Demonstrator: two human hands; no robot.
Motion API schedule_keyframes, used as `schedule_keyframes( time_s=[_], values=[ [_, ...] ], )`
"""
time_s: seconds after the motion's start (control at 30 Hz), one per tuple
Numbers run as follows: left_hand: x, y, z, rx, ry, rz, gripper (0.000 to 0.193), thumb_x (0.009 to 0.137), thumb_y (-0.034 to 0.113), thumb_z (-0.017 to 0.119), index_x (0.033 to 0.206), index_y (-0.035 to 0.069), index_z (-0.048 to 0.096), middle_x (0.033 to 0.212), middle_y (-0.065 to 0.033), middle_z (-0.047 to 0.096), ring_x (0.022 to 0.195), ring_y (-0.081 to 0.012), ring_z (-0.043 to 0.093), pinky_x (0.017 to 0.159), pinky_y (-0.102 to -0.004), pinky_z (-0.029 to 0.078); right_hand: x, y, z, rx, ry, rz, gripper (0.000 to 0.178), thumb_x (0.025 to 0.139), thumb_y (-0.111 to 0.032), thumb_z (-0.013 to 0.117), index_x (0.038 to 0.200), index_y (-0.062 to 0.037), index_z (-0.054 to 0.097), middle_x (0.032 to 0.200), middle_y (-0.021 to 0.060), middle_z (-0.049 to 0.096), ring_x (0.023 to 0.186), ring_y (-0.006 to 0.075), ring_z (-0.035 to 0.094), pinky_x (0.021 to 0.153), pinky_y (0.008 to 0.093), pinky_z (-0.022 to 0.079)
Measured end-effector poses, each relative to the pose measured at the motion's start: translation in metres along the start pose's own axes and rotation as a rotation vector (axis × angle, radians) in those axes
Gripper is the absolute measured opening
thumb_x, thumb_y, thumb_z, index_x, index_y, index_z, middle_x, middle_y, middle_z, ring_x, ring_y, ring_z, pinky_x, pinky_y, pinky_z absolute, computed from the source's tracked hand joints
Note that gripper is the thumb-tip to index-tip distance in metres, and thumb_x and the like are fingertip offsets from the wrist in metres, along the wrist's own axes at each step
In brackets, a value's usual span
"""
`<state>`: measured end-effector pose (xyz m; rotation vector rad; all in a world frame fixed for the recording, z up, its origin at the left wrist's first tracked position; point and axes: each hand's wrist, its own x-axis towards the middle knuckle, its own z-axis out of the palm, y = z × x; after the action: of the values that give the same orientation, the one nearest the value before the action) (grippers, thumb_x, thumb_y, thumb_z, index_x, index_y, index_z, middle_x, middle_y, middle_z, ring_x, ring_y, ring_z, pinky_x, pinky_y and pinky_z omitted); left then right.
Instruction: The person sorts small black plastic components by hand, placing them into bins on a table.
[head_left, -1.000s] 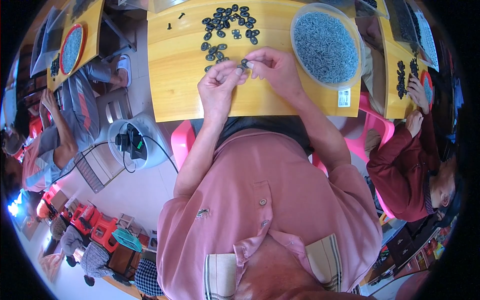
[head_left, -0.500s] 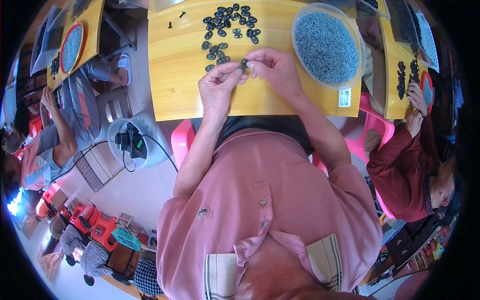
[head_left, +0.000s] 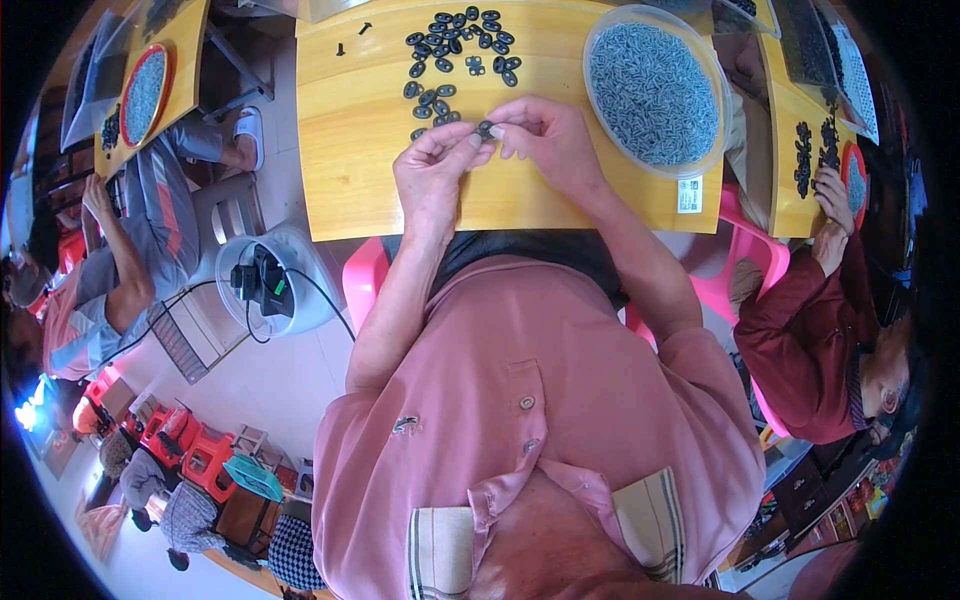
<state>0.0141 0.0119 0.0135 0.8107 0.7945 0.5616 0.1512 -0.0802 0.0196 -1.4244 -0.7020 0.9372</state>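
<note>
Just above the yellow table (head_left: 360,190), a small black oval piece (head_left: 485,130) sits between the fingertips of both hands. My left hand (head_left: 440,165) pinches it from the left. From the right, my right hand (head_left: 543,138) grips its other side with thumb and forefinger. Fingers cover part of the piece, so its details are hard to make out. Beyond the hands lie several loose black oval pieces with two holes (head_left: 440,45). Among them is a dark four-lobed piece (head_left: 475,66).
A round clear tub of grey screws (head_left: 655,95) stands at the table's right. Two dark screws (head_left: 340,48) lie at the far left. A clear bin with black adapters and cables (head_left: 268,285) is on the floor at left. Other people work at tables on both sides, one in a maroon sleeve (head_left: 800,290).
The black piece has turned a little between my fingertips and shifted slightly to the left. Both hands have otherwise stayed in nearly the same place.
</note>
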Motion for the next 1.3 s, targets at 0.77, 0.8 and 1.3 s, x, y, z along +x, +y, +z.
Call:
schedule_keyframes(
  time_s=[0.77,0.8,1.3],
  values=[
    [-0.003,-0.005,0.004,-0.082,0.043,0.001,0.015,0.085,-0.006,0.066,0.1,-0.007,0.064,0.09,-0.0153,0.069,0.079,-0.0199,0.07,0.074,-0.0266,0.057,0.002,0.001,0.002,0.019,0.002,0.042,0.014,0.086,-0.001,0.061,0.097,0.0054,0.067,0.081,0.0071,0.069,0.067,0.0085,0.063,0.061,0.0215,0.05],
    [-0.003,-0.006,0.005,-0.082,0.043,0.001,0.015,0.085,-0.006,0.066,0.1,-0.007,0.064,0.09,-0.0153,0.069,0.079,-0.0199,0.07,0.074,-0.0266,0.057,0.002,0.002,0.002,0.046,-0.001,0.039,0.014,0.086,-0.002,0.061,0.097,0.0054,0.067,0.081,0.0071,0.068,0.067,0.0085,0.062,0.061,0.0216,0.05],
    [-0.007,-0.012,0.004,0.197,-0.16,0.124,0.03,0.083,-0.006,0.068,0.112,-0.004,0.061,0.088,-0.0081,0.067,0.078,-0.0124,0.066,0.072,-0.0247,0.055,0.001,-0.002,-0.008,0.062,-0.055,0.125,0.012,0.09,-0.008,0.06,0.099,-0.0013,0.065,0.075,0.0004,0.063,0.064,0.0062,0.057,0.057,0.02,0.041]
  ],
)
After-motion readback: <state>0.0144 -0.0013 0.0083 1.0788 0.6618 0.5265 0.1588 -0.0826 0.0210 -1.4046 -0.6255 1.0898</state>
